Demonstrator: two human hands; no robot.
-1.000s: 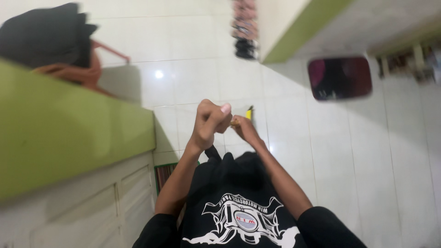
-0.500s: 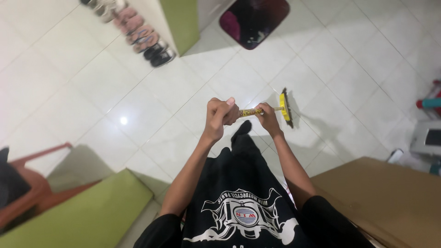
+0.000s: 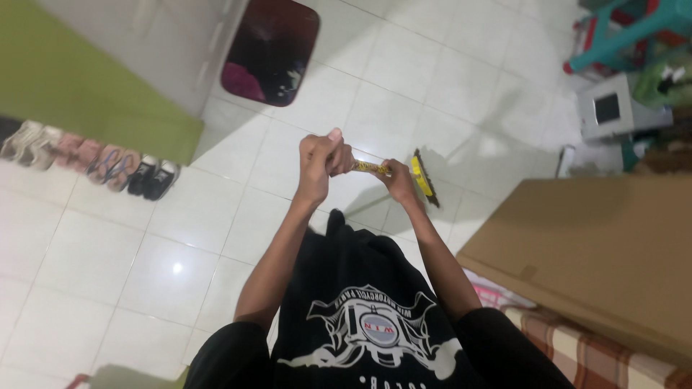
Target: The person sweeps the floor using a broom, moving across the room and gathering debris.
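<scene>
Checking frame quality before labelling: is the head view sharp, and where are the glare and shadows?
Head view: slightly soft overall, hands and broom readable; a small glare spot on the floor tiles; the broom's shadow falls left of it; the shoes at the left edge are mildly blurred.

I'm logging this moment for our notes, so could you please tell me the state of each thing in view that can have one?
Broom: head down on the floor, handle gripped in both hands.
Left hand: closed round the handle's top end.
Right hand: closed round the handle lower down.
Dark bin: open, clothes inside.
Shoes: lined up in a row along the green wall.
Cardboard box: closed, lying flat.
</scene>
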